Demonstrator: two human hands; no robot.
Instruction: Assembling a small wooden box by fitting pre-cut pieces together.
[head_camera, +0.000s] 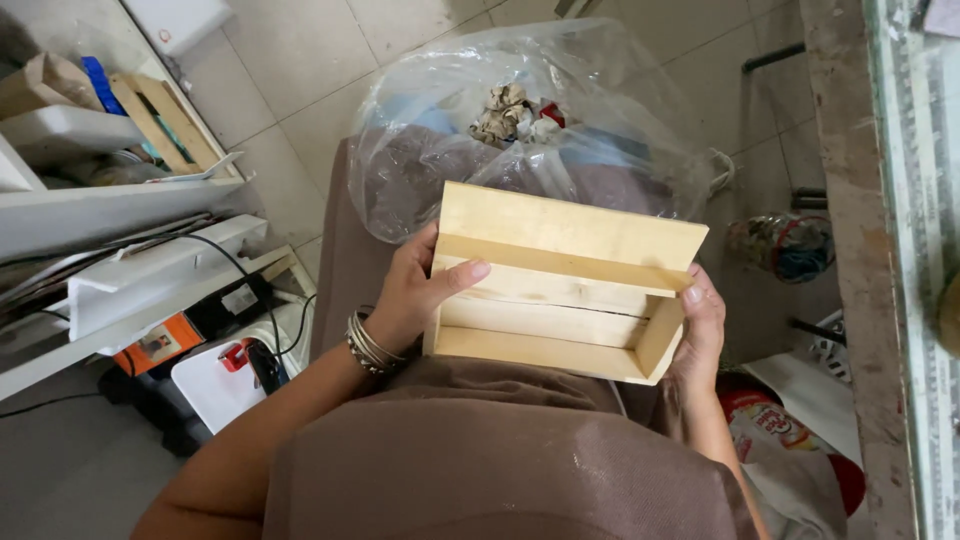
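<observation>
Centre of frame: pale wooden box (560, 290) gripped at both ends, left hand (415, 295) with fingers curled on its left wall, right hand (698, 325) on its right. Clear plastic bag (530, 130) just above; red-and-white packet (775, 425) lower right.

Pale tiled floor (300, 110), white shelves (110, 200) on the left, a worn concrete ledge (850, 250) on the right.

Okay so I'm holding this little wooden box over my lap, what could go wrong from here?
The wooden box is held only at its two ends, the left hand with its thumb over the rim and the right hand at the far corner, so it might slip onto your lap. A dark crack runs along its bottom boards; squeezing may widen it. The clear plastic bag lies just beyond and could snag on a corner.
</observation>
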